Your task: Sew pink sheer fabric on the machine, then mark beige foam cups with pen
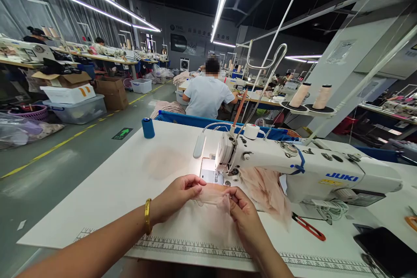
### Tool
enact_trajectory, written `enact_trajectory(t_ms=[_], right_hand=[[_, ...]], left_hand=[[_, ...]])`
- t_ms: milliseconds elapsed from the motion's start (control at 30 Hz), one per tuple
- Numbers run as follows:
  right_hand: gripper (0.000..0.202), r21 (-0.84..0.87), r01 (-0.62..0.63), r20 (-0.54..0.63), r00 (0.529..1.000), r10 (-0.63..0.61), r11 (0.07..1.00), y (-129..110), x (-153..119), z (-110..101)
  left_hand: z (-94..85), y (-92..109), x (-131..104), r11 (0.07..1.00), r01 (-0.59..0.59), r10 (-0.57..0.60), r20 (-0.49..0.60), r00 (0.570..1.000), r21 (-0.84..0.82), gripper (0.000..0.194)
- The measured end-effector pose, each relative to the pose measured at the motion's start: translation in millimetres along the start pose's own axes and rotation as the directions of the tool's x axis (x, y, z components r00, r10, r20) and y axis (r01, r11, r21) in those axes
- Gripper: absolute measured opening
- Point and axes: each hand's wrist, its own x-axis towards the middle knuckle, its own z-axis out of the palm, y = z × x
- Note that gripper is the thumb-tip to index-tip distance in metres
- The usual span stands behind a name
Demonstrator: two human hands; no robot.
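A sheer pale-pink fabric [211,215] is stretched between my two hands, just in front of the needle area of a white sewing machine [260,152]. My left hand [180,193] pinches its left end between thumb and fingers, close to the metal needle plate [207,177]. At the right end, my right hand [243,210] grips the cloth with bent fingers. The lower part of the fabric hangs loosely over the ruler marks printed along the table edge. More pink fabric [265,189] lies bunched under the machine arm.
On the white table [107,195] stand a blue thread cone [148,128] at the far left and red-handled thread snips [309,226] at the right. A black phone [387,247] lies at the front right. Ahead sits a person in a light shirt [208,95].
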Motion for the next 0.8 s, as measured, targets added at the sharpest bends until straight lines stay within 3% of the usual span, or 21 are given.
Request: enact_trajectory(t_ms=[67,100,167,233,367,500,667,800], right_hand=[[0.036,0.041,-0.040,0.016,0.999,0.039,0.998,-0.1,-0.4,-1.6],[0.037,0.038,-0.038,0.012,0.999,0.038,0.999,-0.8,-0.6,-2.7],[0.037,-0.019,0.022,-0.016,1.000,-0.022,1.000,-3.0,-1.6,-4.4],[0.035,-0.131,0.115,-0.025,0.993,-0.119,0.985,-5.6,-4.1,-3.6],[0.028,-0.364,0.223,0.070,0.975,-0.213,0.904,-3.5,-11.5,5.4],[0.035,-0.455,0.246,0.048,0.966,-0.252,0.856,12.5,-11.8,8.4],[0.036,-0.283,0.171,-0.080,0.976,-0.201,0.944,26.2,-5.2,-4.1],[0.042,-0.088,0.073,-0.131,0.988,-0.084,0.993,25.3,-8.9,-6.8]], left_hand=[[2.8,3.3,-0.1,0.995,-0.008,0.006,0.019,1.000,0.098,0.056],[4.6,5.3,-0.5,0.984,-0.041,0.046,-0.025,0.999,0.171,0.054],[9.5,9.4,-2.7,0.937,-0.120,0.182,-0.163,0.970,0.329,0.046],[16.5,11.6,-6.4,0.904,-0.164,0.250,-0.179,0.952,0.394,0.039],[33.8,4.9,-10.9,0.961,-0.162,0.145,0.091,0.985,0.223,0.042],[41.0,-8.0,-5.3,1.000,-0.023,0.024,0.060,0.998,-0.015,0.042],[22.5,-7.9,-7.2,0.997,0.047,-0.043,0.066,0.997,-0.061,0.043],[-2.3,1.7,-14.6,0.981,0.192,-0.190,0.237,0.953,0.015,0.035]])
